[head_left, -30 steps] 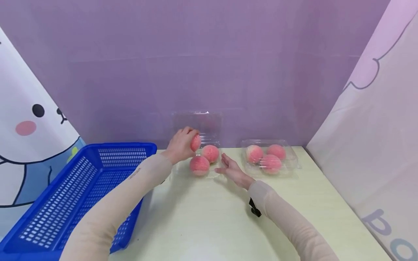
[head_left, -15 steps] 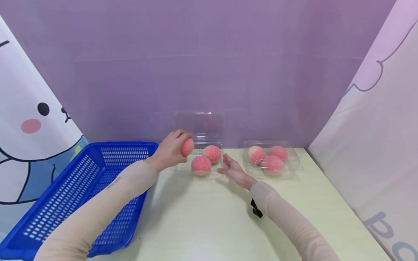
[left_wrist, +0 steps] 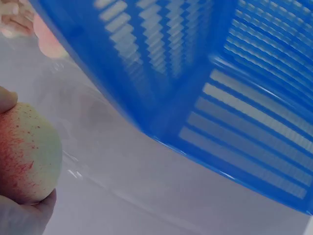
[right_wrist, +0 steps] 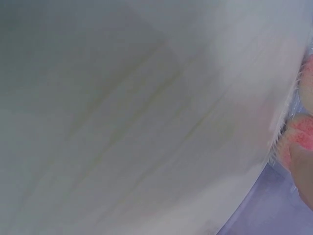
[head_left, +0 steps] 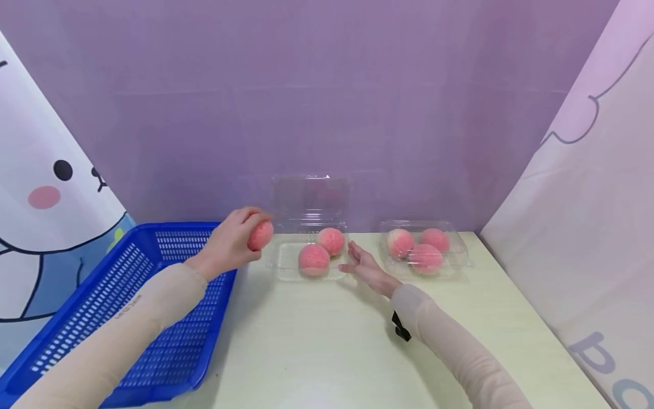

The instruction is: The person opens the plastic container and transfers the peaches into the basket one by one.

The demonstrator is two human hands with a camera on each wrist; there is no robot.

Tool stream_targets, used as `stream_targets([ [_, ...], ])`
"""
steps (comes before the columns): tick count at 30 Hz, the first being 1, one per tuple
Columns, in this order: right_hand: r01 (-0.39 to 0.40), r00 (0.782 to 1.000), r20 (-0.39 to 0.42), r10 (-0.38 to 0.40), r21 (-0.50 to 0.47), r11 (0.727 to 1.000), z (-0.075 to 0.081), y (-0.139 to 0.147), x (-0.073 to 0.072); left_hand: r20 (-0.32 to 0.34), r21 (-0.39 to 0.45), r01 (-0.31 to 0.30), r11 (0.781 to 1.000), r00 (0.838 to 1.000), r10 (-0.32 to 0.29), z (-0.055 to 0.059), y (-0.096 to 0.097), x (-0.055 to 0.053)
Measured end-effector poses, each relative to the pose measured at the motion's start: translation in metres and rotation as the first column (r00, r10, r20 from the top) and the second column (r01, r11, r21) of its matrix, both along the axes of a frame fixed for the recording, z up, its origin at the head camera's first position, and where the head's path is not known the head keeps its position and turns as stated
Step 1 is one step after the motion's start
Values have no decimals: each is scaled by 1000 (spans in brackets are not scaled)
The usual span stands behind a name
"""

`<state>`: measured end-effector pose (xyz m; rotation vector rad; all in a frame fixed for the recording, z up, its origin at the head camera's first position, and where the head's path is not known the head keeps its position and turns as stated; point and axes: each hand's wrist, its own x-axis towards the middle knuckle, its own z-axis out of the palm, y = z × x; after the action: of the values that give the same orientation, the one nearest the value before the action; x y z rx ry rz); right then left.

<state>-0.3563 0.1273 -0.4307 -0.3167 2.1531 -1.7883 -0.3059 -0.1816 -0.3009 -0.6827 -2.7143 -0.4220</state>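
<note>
My left hand (head_left: 232, 241) grips a pink peach (head_left: 260, 235) in the air beside the right rim of the blue basket (head_left: 217, 318). In the left wrist view, that peach (left_wrist: 32, 154) shows red speckles and a pale yellow-green side. A clear plastic clamshell box (head_left: 286, 267) lies with its lid raised against the wall; two peaches, one behind (head_left: 331, 241) and one in front (head_left: 314, 260), sit in its right part. At the box's right side, my right hand (head_left: 369, 270) rests with fingers extended, holding nothing. Its thumb (right_wrist: 303, 171) appears near a peach in the right wrist view.
A second clear box (head_left: 457, 258) with its lid down stands to the right, with three peaches inside. Behind the pale table (head_left: 317, 341) hangs a purple cloth wall (head_left: 327, 102). Printed side panels flank it left and right.
My left hand has carried the peach leftward, away from over the lidded-open box to beside the basket. The right hand stays in nearly the same place.
</note>
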Motion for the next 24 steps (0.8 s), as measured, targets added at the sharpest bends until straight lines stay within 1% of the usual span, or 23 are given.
stream_targets([
  [4, 2, 1000, -4, -1, 6, 1000, 1, -2, 1, -43, -42, -18, 999, 999, 16, 1, -22, 1],
  [6, 5, 1000, -3, -5, 7, 1000, 1, -2, 1, -50, -51, -32, 998, 998, 30, 0, -32, 1],
  [9, 2, 1000, -6, -2, 7, 1000, 1, -1, 2, -51, -45, -55, 997, 997, 52, -4, -47, 2],
  [12, -11, 1000, -23, 12, 9, 1000, 0, 1, 2, -48, -29, -76, 997, 996, 74, -10, -61, -1],
  [15, -11, 1000, -28, 11, 11, 1000, -1, 4, 3, -33, -15, -90, 996, 995, 89, -20, -73, -4],
  [17, 3, 1000, -16, -2, 14, 1000, -2, 4, 3, -18, -14, -95, 995, 995, 94, -28, -83, -5],
  [19, 13, 1000, 2, -13, 13, 1000, -2, 4, 4, -12, -37, -99, 994, 995, 98, -37, -94, -4],
  [24, 13, 1000, -5, -13, 10, 1000, -2, 0, 2, -20, -102, -122, 987, 992, 121, -54, -123, 0],
])
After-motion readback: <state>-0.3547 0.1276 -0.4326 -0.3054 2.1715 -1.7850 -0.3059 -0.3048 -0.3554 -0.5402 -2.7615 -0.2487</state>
